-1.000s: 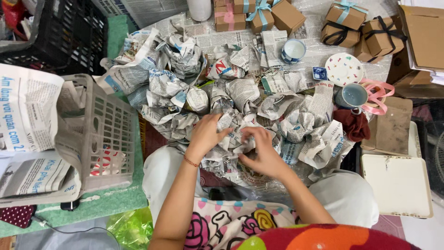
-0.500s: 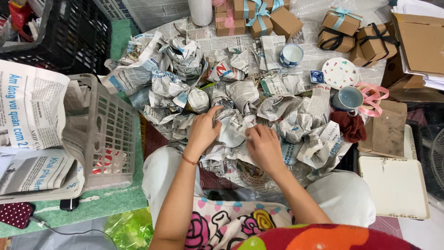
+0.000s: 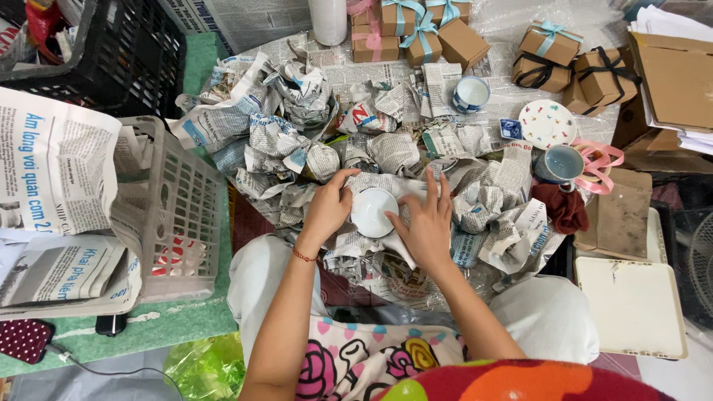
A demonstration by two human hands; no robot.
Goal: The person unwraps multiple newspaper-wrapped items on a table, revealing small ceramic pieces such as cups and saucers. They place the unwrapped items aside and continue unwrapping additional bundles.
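From where I watch, the biggest thing is the heap of crumpled newspaper (image 3: 312,141) spread over the floor in front of the seated person. To the left of it stands a grey plastic basket (image 3: 178,208) with folded newspapers (image 3: 59,275) beside it, and a black crate (image 3: 111,44) sits further back. Along the far edge I see brown gift boxes (image 3: 553,48) tied with ribbon, and on the right a flat cream tray (image 3: 631,304). Nearer the middle right lie a spotted white plate (image 3: 547,122), a blue mug (image 3: 562,163) next to pink ribbon (image 3: 601,157), and another blue and white cup (image 3: 471,93). In the centre, on a sheet of newspaper, sits a small white bowl (image 3: 373,212). The left hand (image 3: 327,208) curls against the bowl's left rim, fingers bent around it. The right hand (image 3: 427,223) lies spread, fingers fanned flat on the paper just right of the bowl, touching its edge
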